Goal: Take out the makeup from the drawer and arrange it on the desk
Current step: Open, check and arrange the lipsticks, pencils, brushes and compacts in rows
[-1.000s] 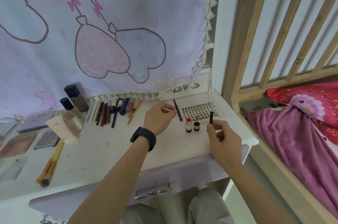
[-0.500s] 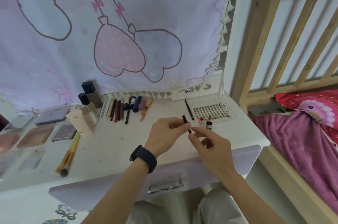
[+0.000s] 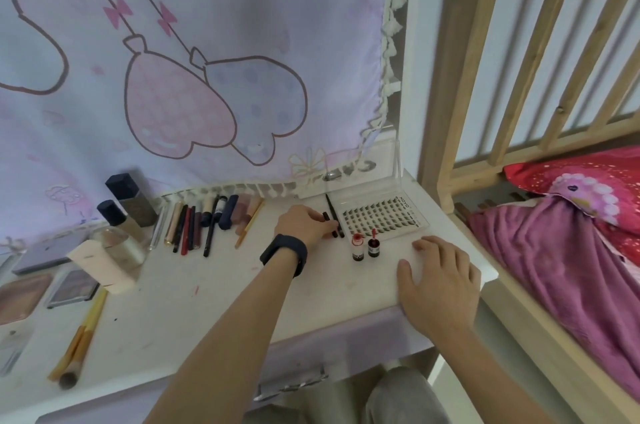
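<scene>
My left hand (image 3: 304, 225) reaches to the back of the white desk (image 3: 207, 302) and pinches a short black tube (image 3: 333, 229), which lies on the desk beside a thin black pen (image 3: 331, 207). My right hand (image 3: 437, 280) rests flat on the desk near its right front corner, fingers spread, holding nothing. Two small red-capped bottles (image 3: 365, 245) stand upright between my hands. A clear lash case (image 3: 381, 215) lies open behind them. The lavender drawer front (image 3: 346, 337) sits below the desk edge.
A row of pencils and tubes (image 3: 204, 221) lies at the back centre. Two dark-capped foundation bottles (image 3: 130, 203) and a cream bottle (image 3: 100, 266) stand at the left, with palettes (image 3: 72, 286) and brushes (image 3: 81, 340). A wooden bed frame (image 3: 446, 118) flanks the right.
Both hands had the black tube in front of me. My left hand has since carried it back to the desk beside the thin pen, and my right hand let go and dropped flat.
</scene>
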Demonstrator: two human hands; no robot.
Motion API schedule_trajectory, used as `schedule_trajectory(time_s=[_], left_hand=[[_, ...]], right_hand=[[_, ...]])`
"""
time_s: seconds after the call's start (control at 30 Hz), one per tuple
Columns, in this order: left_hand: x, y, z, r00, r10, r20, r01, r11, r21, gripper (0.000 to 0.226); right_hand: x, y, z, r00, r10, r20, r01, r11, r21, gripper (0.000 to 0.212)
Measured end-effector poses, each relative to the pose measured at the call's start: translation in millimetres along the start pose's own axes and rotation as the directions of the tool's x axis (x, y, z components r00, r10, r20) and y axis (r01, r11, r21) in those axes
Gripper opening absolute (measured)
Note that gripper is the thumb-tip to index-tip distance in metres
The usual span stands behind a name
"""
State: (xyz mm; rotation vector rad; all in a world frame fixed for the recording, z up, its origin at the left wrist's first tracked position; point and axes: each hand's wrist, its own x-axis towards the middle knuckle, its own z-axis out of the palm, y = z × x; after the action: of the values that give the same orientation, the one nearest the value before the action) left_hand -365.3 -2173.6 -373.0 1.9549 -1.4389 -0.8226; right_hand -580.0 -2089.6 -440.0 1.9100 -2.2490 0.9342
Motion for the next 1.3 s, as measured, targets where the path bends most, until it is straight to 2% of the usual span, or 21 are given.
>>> schedule_trajectory(time_s=[0.23, 0.33, 0.5, 0.7, 0.87, 0.93, 1.03, 1.13, 1.3], left_hand=[[3.1, 0.0, 4.5, 1.0, -0.017, 0.002, 0.018, 1.0, -0.021, 0.025], [6.1, -2.9, 5.9, 1.0, -0.028, -0.006, 0.028, 0.999, -0.03, 0.017], [4.3, -0.3, 7.5, 1.0, -0.02, -0.008, 0.02, 1.0, 0.001, 0.019], [-9.9, -0.9, -3.3, 1.0, -0.024, -0.018, 0.023, 0.999, -0.05, 0.015], [-32.3, -26.2, -31.7, 0.998, 0.036, -0.052, -0.034, 0.999, 0.037, 0.008], [-46.5, -40.6, -45.3, 0.995, 0.069, -0.075, -0.058, 0.989, 0.136, 0.011], [-66.1, -64.8, -64.7, 0.983, 0.1, -0.152, -0.059, 0.966, 0.251, 0.017], [-76.5, -84.7, -79.8, 0.971, 0.103, -0.216, -0.03, 0.948, 0.317, 0.022], [-76.1, -101.4, -91.6, 0.957, 0.084, -0.279, 0.021, 0.935, 0.354, 0.029]], right_hand=[[-1.3, 0.1, 1.0, 1.0, 0.01, -0.009, -0.01, 1.0, 0.013, 0.049], [-0.4, 1.0, 1.9, 1.0, 0.006, -0.018, -0.005, 1.0, 0.023, 0.048], [-0.9, 1.8, 1.8, 1.0, 0.003, -0.008, -0.003, 1.0, 0.01, 0.048], [-1.4, 1.8, -1.0, 1.0, 0.002, 0.03, -0.002, 1.0, 0.011, 0.047], [-6.7, 1.2, -3.9, 1.0, -0.022, 0.003, 0.022, 0.995, 0.098, 0.044], [-18.5, -3.1, -5.8, 0.993, -0.097, -0.061, 0.106, 0.98, 0.169, 0.037], [-46.4, -20.5, -3.5, 0.933, -0.333, -0.134, 0.356, 0.91, 0.212, 0.029], [-62.7, -48.9, 3.8, 0.865, -0.501, -0.029, 0.491, 0.834, 0.251, 0.027], [-50.7, -101.5, 10.0, 0.771, -0.606, 0.197, 0.56, 0.792, 0.246, 0.04]])
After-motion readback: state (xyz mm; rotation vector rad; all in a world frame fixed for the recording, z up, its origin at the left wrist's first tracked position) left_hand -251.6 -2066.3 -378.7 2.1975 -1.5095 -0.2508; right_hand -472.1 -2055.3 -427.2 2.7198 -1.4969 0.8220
